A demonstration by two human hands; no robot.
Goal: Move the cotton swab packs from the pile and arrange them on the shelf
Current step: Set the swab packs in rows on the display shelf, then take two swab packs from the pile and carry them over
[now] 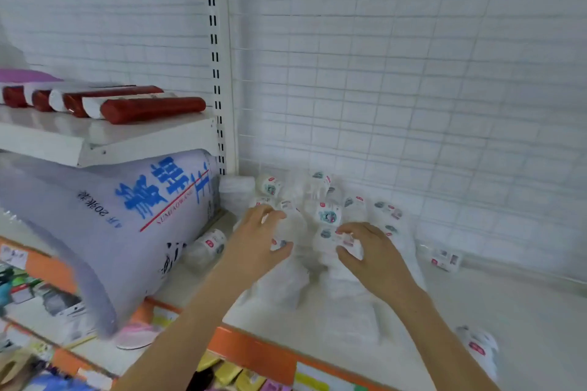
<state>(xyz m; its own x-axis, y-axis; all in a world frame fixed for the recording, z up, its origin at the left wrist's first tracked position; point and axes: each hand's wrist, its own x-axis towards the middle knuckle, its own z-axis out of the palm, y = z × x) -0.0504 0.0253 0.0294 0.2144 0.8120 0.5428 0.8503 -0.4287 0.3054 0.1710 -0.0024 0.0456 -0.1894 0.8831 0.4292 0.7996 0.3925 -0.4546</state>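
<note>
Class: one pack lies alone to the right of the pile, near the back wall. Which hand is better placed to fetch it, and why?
Right. The right hand is nearer the lone pack; the left hand would have to cross the pile.

Shelf (524, 311): pile (324, 209) of packs at back, against the grid wall (413, 73). Hands (257, 241) on the pile's front, left and right side by side. Sack (111, 216) left of pile, under upper shelf (95, 136) bearing rolls (152, 109). Stray packs right: one (443, 259) near wall, one (479, 349) at front edge.
</note>
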